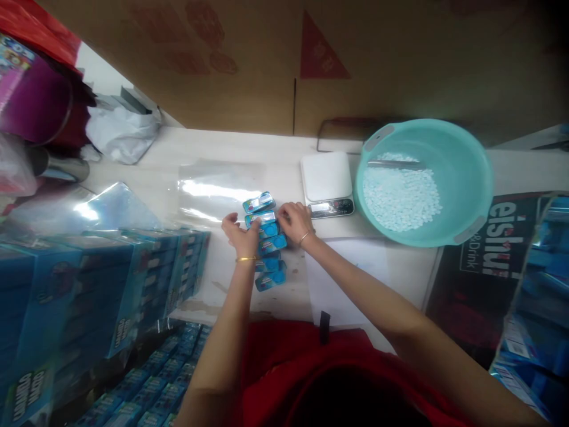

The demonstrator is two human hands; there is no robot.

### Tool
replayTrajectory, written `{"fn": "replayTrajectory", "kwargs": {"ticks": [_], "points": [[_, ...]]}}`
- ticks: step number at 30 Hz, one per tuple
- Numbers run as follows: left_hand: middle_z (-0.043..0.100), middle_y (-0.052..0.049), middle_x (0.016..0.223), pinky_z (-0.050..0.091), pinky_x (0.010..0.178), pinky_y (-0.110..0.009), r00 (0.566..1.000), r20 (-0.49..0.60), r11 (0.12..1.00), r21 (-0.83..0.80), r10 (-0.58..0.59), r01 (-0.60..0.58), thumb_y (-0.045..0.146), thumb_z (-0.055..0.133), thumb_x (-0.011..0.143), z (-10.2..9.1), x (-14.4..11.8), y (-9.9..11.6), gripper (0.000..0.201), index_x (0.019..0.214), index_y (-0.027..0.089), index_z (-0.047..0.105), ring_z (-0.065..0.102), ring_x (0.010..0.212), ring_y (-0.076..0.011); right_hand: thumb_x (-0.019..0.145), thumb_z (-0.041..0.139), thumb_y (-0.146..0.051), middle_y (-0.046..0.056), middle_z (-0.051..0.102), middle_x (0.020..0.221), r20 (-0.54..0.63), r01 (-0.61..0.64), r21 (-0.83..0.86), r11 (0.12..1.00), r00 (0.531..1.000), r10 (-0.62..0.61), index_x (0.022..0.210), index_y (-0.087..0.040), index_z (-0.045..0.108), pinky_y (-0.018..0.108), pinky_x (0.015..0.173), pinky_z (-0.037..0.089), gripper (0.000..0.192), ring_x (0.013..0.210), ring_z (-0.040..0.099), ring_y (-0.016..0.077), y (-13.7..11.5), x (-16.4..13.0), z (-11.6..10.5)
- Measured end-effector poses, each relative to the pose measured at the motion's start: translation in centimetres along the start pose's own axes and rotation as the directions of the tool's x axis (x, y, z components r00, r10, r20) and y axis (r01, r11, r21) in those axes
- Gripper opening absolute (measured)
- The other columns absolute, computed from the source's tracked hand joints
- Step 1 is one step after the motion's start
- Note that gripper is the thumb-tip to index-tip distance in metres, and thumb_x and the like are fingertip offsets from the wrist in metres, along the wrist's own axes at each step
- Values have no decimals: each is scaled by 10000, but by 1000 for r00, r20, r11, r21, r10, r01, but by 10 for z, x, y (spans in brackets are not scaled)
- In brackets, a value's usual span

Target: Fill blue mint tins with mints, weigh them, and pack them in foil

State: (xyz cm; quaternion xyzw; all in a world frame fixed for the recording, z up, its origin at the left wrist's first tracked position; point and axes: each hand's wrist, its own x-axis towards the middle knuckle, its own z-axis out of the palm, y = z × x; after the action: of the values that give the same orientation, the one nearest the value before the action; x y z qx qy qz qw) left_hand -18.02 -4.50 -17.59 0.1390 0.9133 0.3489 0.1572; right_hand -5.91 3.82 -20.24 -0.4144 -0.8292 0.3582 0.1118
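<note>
Tins point(268, 246) lie in a row at mid-desk point(208, 279). Left hand point(240, 235), fingers curled, pinches the second tin from its 9 o'clock side; right hand point(296, 221) pinches it from 3 o'clock. Scale point(326, 181) sits at 1 o'clock, just beside the basin point(466, 172) of pellets.

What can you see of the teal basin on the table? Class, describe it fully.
The teal basin is a round, smooth, plastic-looking bowl with two grey grip patches on its rim, one at the upper left and one at the lower right. It sits upright on the white table, just right of a small white scale. Inside lies a heap of small white pellets covering part of the bottom, with a silvery scoop-like piece resting at their far edge. Neither hand touches it.
</note>
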Motion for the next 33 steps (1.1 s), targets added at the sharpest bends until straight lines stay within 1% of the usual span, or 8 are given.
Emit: {"fn": "replayTrajectory", "kwargs": {"ticks": [5, 9, 12, 15, 17, 23, 28, 33], "points": [[361, -176, 1362, 437, 942, -374, 955, 223, 962, -147, -195, 231, 290, 764, 631, -3, 21, -11, 893, 1367, 180, 270, 438, 1211, -269, 890, 452, -185, 75, 608, 972, 207, 62, -195, 979, 978, -20, 909, -181, 612, 392, 841, 292, 161, 987, 470, 236, -8, 7, -2], [395, -172, 1357, 325, 1066, -444, 982, 77, 984, 27, 175, -177, 364, 776, 642, -19, 6, 6, 811, 1322, 149, 390, 376, 1281, -305, 932, 431, -315, 131, 592, 1096, 311, 6, -368, 930, 943, 117, 1019, -150, 628, 432, 887, 321, 271, 1074, 470, 286, 1, 6, -47], [567, -95, 1150, 412, 984, -363, 827, 131, 836, -25, 546, -548, 325, 587, 844, -18, -32, 28, 365, 1166, 164, 527, 522, 1109, -212, 951, 393, -313, 135, 581, 1147, 353, -154, -446, 882, 875, 332, 1088, -145, 615, 421, 877, 358, 310, 1088, 491, 297, 29, -26, -85], [607, -77, 1079, 446, 919, -308, 583, 467, 701, -123, 665, -702, 225, 452, 916, 9, -76, 38, 213, 1084, 165, 566, 560, 1019, -173, 923, 471, -345, 111, 572, 1143, 458, -231, -390, 892, 791, 405, 1141, -162, 587, 368, 827, 404, 307, 1060, 515, 278, 63, -84, -95], [563, -114, 1195, 430, 940, -348, 502, 658, 665, 2, 562, -747, 181, 473, 889, 36, -100, 31, 284, 1162, 152, 544, 521, 1102, -222, 893, 536, -304, 110, 545, 1165, 446, -245, -334, 910, 810, 381, 1209, -155, 541, 339, 843, 412, 350, 1066, 514, 256, 83, -125, -85], [606, -139, 1047, 426, 825, -388, 502, 849, 561, 338, 165, -756, 211, 474, 881, 80, -131, -11, 205, 1040, 122, 568, 557, 983, -275, 916, 504, -291, 132, 488, 1249, 173, -245, -205, 947, 944, 282, 1293, -155, 479, 355, 922, 376, 402, 1096, 480, 240, 109, -178, -47], [645, -33, 958, 390, 825, -333, 396, 869, 600, 154, 296, -785, 227, 421, 922, 64, -119, -9, 164, 977, 190, 572, 576, 903, -181, 974, 378, -302, 66, 625, 1038, 76, -83, -205, 975, 992, 100, 1055, -196, 617, 411, 989, 219, 274, 1038, 490, 220, 104, -146, -51], [626, -61, 1053, 338, 795, -402, 284, 778, 286, 140, 561, -948, 268, 478, 907, 57, -105, 8, 198, 1025, 223, 631, 517, 958, -248, 976, 370, -301, 38, 644, 880, 179, -140, -139, 980, 970, 163, 884, -171, 613, 336, 803, 244, 290, 894, 531, 183, 98, -118, -60]]}}
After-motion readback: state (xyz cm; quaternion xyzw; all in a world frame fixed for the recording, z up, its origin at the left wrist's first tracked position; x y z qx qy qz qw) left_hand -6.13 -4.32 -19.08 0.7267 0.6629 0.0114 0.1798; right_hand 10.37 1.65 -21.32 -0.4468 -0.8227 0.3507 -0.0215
